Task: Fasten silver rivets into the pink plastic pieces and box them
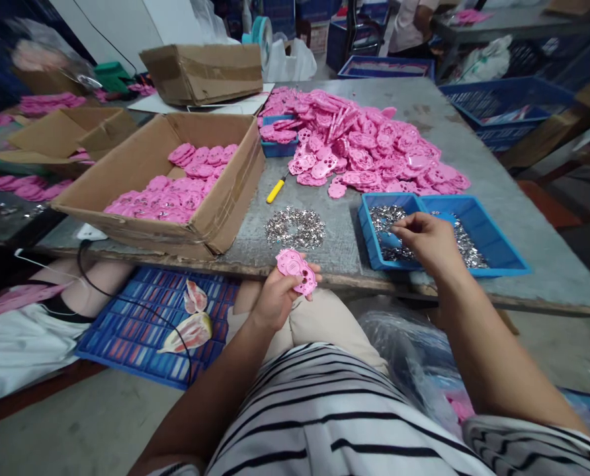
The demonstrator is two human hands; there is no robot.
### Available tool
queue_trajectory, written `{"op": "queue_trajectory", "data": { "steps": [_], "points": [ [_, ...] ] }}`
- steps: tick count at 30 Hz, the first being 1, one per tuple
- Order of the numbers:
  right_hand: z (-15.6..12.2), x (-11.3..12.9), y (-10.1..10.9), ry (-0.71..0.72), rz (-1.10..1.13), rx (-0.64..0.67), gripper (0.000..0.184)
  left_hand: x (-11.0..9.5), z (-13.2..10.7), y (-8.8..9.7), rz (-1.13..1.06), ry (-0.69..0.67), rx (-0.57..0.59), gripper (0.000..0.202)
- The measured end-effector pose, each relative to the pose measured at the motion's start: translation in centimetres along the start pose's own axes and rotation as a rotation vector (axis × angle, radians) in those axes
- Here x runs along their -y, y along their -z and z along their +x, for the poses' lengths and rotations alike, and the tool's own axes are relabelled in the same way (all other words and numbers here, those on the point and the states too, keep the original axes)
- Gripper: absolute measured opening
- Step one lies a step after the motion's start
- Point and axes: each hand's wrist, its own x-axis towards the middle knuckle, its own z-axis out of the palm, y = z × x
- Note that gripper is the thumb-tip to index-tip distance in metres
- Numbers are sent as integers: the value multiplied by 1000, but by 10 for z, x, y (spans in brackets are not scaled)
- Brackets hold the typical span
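Note:
My left hand holds a pink plastic piece with round holes, near the table's front edge. Over the left one of two joined blue bins, my right hand has its thumb and fingertips pinched together. Whatever lies between those fingertips is too small to make out. Small shiny metal parts fill part of that bin, and more metal parts lie in the right bin. Just beyond my left hand, a loose heap of metal parts rests on the tabletop.
A large heap of pink pieces covers the table's back. A yellow-handled screwdriver lies before it. To the left stands a cardboard box with pink pieces inside. Another person's legs show at far left, beside a blue crate with fruit peels.

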Motion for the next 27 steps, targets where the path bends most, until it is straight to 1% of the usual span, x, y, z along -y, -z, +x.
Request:
{"op": "queue_trajectory", "data": {
  "steps": [1,3,5,6,7,9,12,16,18,20,22,23,27],
  "points": [
    [-7,6,-4,5,130,43,12,0,0,-2,8,3,-2,51],
    [-25,20,-16,27,319,197,18,1,0,-6,28,1,-17,46],
    [-43,31,-34,61,433,375,18,2,-2,-11,46,-20,-48,45],
    [-50,34,-44,74,484,435,18,2,-3,-13,51,-36,-69,45],
    [-57,35,-53,96,517,466,17,2,-4,-15,56,-55,-90,46],
    [-65,34,-67,162,524,455,14,1,-5,-17,59,-99,-139,46],
    [-72,29,-80,305,426,357,8,3,-7,-19,88,-183,-240,45],
    [-79,30,-85,462,309,278,10,10,-5,-20,202,-315,-399,44],
    [-83,31,-86,517,270,243,11,13,-4,-21,229,-354,-426,41],
    [-88,32,-87,547,270,213,10,15,-2,-21,218,-370,-425,39],
    [-93,31,-90,527,317,208,10,16,-1,-20,205,-395,-428,37],
    [-95,30,-91,491,356,221,11,16,0,-19,207,-419,-434,35],
    [-103,28,-98,226,563,343,13,18,3,-14,287,-532,-482,27]
  ]
}}
